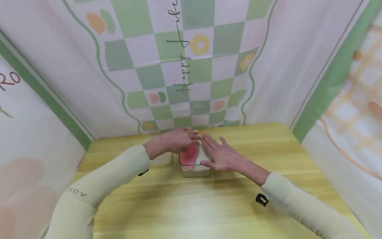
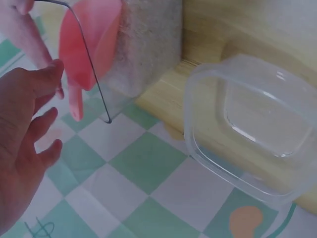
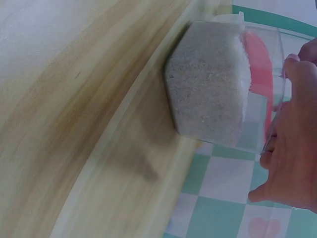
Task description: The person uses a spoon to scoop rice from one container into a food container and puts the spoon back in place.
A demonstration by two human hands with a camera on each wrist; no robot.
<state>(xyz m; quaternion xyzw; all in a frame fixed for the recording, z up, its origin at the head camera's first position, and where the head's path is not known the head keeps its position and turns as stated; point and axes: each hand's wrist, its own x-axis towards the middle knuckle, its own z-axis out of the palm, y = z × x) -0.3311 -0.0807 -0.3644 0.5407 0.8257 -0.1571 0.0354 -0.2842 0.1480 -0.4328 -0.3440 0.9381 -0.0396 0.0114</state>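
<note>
A clear square container (image 1: 195,172) stands near the table's back edge, largely filled with pale grains that look like rice (image 3: 205,84). On the grains inside it lies a pink scoop (image 1: 188,156), its handle (image 2: 75,101) seen in the left wrist view. My left hand (image 1: 179,140) hovers over the container's back left side, fingers loosely bent and holding nothing. Across the right rim extends my right hand (image 1: 222,156), fingers fairly straight and the thumb apart at the front. Its fingers appear to touch the rim. The two hands' fingertips nearly meet above the container.
Left of the grain container is a second clear container (image 2: 189,111), without a visible lid. Both stand on a wooden table (image 1: 191,205). Right behind the table hangs a green and white checked cloth (image 1: 191,66), with more printed cloth at the sides.
</note>
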